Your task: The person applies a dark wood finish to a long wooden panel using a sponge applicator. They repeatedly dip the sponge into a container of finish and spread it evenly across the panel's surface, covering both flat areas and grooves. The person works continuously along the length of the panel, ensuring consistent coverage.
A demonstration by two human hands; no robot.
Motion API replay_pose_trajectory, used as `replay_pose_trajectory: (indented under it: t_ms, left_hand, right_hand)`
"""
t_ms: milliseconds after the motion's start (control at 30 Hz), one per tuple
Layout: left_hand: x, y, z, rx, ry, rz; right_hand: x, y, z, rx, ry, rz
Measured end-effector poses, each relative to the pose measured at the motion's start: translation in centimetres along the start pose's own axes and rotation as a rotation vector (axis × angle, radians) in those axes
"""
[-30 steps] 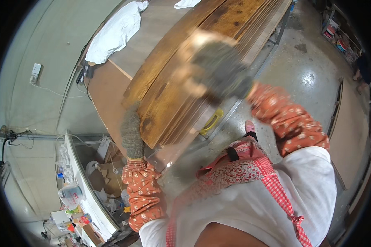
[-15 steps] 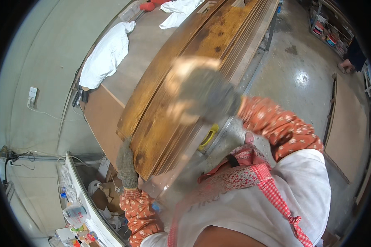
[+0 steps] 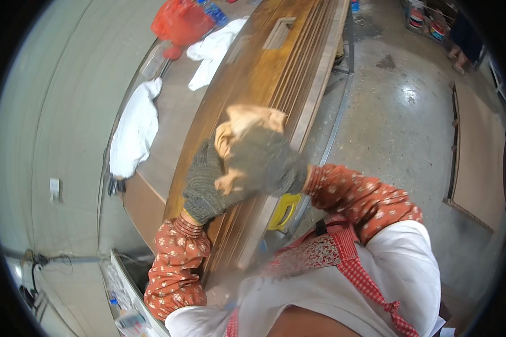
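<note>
A bunched tan cloth [image 3: 255,117] is in my right hand [image 3: 264,160], which wears a dark grey knitted glove. The gloved fingers are closed around the cloth, and some of it shows above and to the left of them. My left hand [image 3: 204,182], in a matching glove, is right beside it and against the cloth's left side, its fingertips partly hidden. Both hands are over a long brown wooden panel [image 3: 247,84] with a rectangular cut-out, lying with several grooved edges along its right side.
White cloths [image 3: 135,132] lie on the board left of the panel, with a red plastic bag [image 3: 182,22] at the far end. A yellow handle-like object [image 3: 284,210] is low beside the panel's right edge. Another board [image 3: 480,151] is at the right, near a person's feet [image 3: 458,62].
My left hand has left the panel's near left corner and come up to the cloth. My right hand has moved slightly left and down with the cloth. The view has shifted.
</note>
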State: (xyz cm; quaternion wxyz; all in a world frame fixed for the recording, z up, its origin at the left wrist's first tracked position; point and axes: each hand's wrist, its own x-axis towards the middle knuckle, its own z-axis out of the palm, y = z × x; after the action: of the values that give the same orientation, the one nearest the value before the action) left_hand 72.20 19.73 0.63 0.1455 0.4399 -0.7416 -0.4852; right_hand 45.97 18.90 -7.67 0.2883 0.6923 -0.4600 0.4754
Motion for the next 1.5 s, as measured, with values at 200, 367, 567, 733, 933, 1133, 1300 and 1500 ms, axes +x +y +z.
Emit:
replay_pose_trajectory:
  t_ms: [200,367,567,733,933,1133,1300,1500]
  left_hand:
    - [5.4,3.5,1.7,0.754,0.128,0.364]
    - [5.6,4.5,1.6,0.795,0.081,0.276]
    - [5.1,4.2,1.6,0.780,0.110,0.198]
    - [4.5,3.7,1.0,0.814,0.102,0.255]
    - [5.2,4.8,0.8,0.913,0.034,0.162]
    - [16.4,6.7,2.3,0.678,-0.047,0.320]
    - [30.0,12.6,6.4,0.509,-0.098,0.431]
    - [34.4,12.9,7.3,0.862,-0.042,0.451]
  right_hand:
    - [1.8,10.2,-0.3,0.470,-0.105,0.281]
    - [1.5,25.2,2.1,0.508,0.081,0.552]
    - [-0.3,9.0,2.0,0.057,-0.084,0.096]
    - [0.3,9.5,3.0,0.413,-0.226,0.105]
    - [0.6,29.0,2.6,-0.135,-0.054,0.192]
    - [2.0,26.8,2.8,-0.077,-0.245,0.178]
    - [0.6,22.9,3.5,0.107,-0.207,0.091]
    - [4.4,35.7,2.0,0.057,-0.271,0.234]
